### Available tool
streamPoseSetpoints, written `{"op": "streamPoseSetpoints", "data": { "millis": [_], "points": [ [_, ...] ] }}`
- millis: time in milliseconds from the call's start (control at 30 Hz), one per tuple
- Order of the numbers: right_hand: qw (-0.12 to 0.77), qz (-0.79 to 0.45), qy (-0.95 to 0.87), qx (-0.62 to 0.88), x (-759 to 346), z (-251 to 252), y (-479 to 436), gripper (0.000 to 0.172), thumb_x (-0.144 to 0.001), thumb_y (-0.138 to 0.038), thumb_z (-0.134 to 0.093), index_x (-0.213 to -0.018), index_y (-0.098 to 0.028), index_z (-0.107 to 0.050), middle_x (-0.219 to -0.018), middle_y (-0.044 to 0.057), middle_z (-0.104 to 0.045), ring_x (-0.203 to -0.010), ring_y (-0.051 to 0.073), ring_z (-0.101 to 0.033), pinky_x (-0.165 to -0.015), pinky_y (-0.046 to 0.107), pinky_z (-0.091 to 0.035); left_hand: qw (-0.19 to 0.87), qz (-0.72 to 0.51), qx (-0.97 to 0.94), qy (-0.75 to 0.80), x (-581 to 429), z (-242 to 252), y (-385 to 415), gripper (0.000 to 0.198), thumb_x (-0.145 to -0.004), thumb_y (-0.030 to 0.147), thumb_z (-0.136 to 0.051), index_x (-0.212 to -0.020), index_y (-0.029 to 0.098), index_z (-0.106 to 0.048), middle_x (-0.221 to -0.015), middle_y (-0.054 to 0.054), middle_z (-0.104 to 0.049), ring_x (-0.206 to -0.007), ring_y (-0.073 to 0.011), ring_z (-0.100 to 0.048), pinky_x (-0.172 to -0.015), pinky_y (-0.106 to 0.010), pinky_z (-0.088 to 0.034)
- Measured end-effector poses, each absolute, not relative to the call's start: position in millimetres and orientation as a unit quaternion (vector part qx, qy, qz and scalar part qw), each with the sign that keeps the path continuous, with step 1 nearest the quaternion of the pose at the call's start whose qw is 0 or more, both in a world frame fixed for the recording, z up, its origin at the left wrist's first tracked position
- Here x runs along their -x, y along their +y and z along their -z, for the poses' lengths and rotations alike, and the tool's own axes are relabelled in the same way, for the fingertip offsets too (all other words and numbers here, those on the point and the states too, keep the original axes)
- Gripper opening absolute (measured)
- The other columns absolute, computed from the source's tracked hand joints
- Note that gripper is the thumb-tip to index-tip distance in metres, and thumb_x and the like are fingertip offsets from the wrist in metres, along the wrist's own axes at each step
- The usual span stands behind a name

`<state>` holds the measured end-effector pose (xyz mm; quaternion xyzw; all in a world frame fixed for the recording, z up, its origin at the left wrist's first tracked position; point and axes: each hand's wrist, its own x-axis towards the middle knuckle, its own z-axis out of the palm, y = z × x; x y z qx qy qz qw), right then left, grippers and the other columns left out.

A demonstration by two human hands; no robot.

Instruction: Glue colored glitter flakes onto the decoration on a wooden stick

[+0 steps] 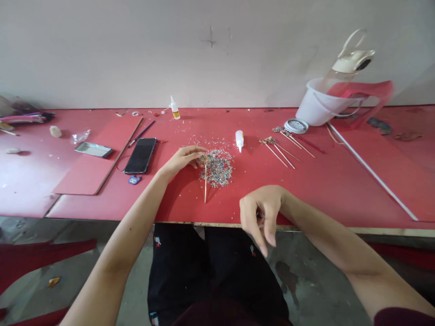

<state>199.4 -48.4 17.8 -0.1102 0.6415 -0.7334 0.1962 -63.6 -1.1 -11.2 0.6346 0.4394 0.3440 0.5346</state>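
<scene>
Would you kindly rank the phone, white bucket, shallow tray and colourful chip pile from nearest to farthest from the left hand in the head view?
From the left hand:
1. Colourful chip pile: at its right
2. Phone: to its left
3. Shallow tray: past the phone
4. White bucket: back right
</scene>
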Motion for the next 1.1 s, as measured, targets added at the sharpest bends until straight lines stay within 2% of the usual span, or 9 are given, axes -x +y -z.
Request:
{"op": "streamPoseSetpoints", "data": {
  "millis": [133, 200, 300, 400, 533, 667, 767, 967, 1100],
  "points": [
    [0.030, 0.715, 0.698, -0.018, -206.0, -11.6, -41.2, 0.022, -0.084, -0.037, -0.068, -0.084, -0.016, -0.075, -0.060, -0.003, -0.056, -0.050, 0.005, -0.040, -0.048, 0.021, -0.029, 0.533, -0.344, -0.636, 0.439, 64.5, 11.7, -0.9, 0.030, -0.089, 0.033, -0.059, -0.113, 0.016, -0.066, -0.084, -0.006, -0.070, -0.070, -0.0112, -0.065, -0.062, -0.020, -0.051],
    [-0.046, 0.687, 0.717, -0.114, -206.9, -8.5, -38.5, 0.021, -0.085, -0.036, -0.067, -0.090, -0.017, -0.073, -0.059, -0.006, -0.049, -0.051, 0.005, -0.037, -0.048, 0.020, -0.027, 0.528, -0.346, -0.637, 0.441, 64.5, 11.4, -1.5, 0.030, -0.089, 0.033, -0.060, -0.113, 0.016, -0.066, -0.083, -0.006, -0.069, -0.070, -0.0106, -0.064, -0.062, -0.019, -0.051],
    [-0.115, 0.666, 0.707, -0.206, -206.2, -7.5, -35.3, 0.020, -0.089, -0.034, -0.063, -0.100, -0.019, -0.070, -0.062, -0.007, -0.041, -0.052, 0.005, -0.033, -0.049, 0.021, -0.026, 0.526, -0.346, -0.640, 0.441, 63.9, 10.5, -2.7, 0.030, -0.089, 0.034, -0.060, -0.113, 0.016, -0.066, -0.085, -0.006, -0.069, -0.070, -0.0102, -0.064, -0.063, -0.019, -0.051],
    [-0.144, 0.684, 0.676, -0.234, -206.0, -9.6, -33.8, 0.022, -0.092, -0.033, -0.059, -0.106, -0.019, -0.067, -0.063, -0.008, -0.037, -0.050, 0.005, -0.028, -0.047, 0.022, -0.022, 0.524, -0.343, -0.643, 0.440, 63.4, 9.5, -3.5, 0.030, -0.089, 0.034, -0.059, -0.113, 0.016, -0.066, -0.087, -0.006, -0.069, -0.070, -0.0101, -0.064, -0.064, -0.020, -0.051],
    [-0.166, 0.696, 0.658, -0.237, -206.5, -10.5, -33.9, 0.027, -0.091, -0.035, -0.059, -0.112, -0.018, -0.063, -0.067, -0.006, -0.047, -0.049, 0.004, -0.030, -0.045, 0.022, -0.020, 0.517, -0.338, -0.650, 0.442, 63.6, 9.0, -3.3, 0.031, -0.090, 0.034, -0.058, -0.114, 0.016, -0.065, -0.092, -0.007, -0.070, -0.071, -0.0104, -0.065, -0.066, -0.021, -0.051],
    [-0.180, 0.694, 0.665, -0.212, -206.0, -6.3, -33.0, 0.019, -0.091, -0.035, -0.060, -0.091, -0.016, -0.061, -0.064, -0.004, -0.058, -0.047, 0.004, -0.032, -0.046, 0.022, -0.021, 0.519, -0.337, -0.649, 0.442, 63.8, 9.8, -2.3, 0.032, -0.090, 0.033, -0.058, -0.115, 0.016, -0.065, -0.090, -0.007, -0.071, -0.071, -0.0106, -0.065, -0.065, -0.021, -0.051],
    [-0.222, 0.683, 0.669, -0.194, -206.3, -2.2, -30.8, 0.021, -0.089, -0.033, -0.064, -0.079, -0.016, -0.059, -0.060, -0.004, -0.062, -0.045, 0.003, -0.032, -0.045, 0.021, -0.021, 0.518, -0.336, -0.649, 0.444, 63.6, 9.8, -2.0, 0.033, -0.090, 0.034, -0.058, -0.116, 0.015, -0.065, -0.091, -0.007, -0.070, -0.072, -0.0107, -0.065, -0.065, -0.020, -0.051],
    [-0.319, 0.680, 0.636, -0.176, -208.8, 1.2, -28.3, 0.029, -0.084, -0.033, -0.070, -0.065, -0.018, -0.053, -0.041, -0.007, -0.053, -0.038, 0.003, -0.034, -0.043, 0.021, -0.024, 0.518, -0.338, -0.647, 0.446, 62.9, 9.1, -2.2, 0.032, -0.090, 0.033, -0.058, -0.115, 0.015, -0.065, -0.089, -0.007, -0.070, -0.071, -0.0103, -0.065, -0.064, -0.020, -0.051],
    [-0.342, 0.703, 0.601, -0.165, -209.1, -2.7, -29.0, 0.038, -0.084, -0.040, -0.069, -0.061, -0.019, -0.047, -0.039, -0.009, -0.043, -0.039, 0.003, -0.031, -0.042, 0.021, -0.022, 0.521, -0.338, -0.645, 0.445, 63.1, 9.0, -2.3, 0.030, -0.090, 0.032, -0.059, -0.114, 0.015, -0.065, -0.089, -0.007, -0.070, -0.070, -0.0104, -0.065, -0.064, -0.020, -0.051]
  ]
}}
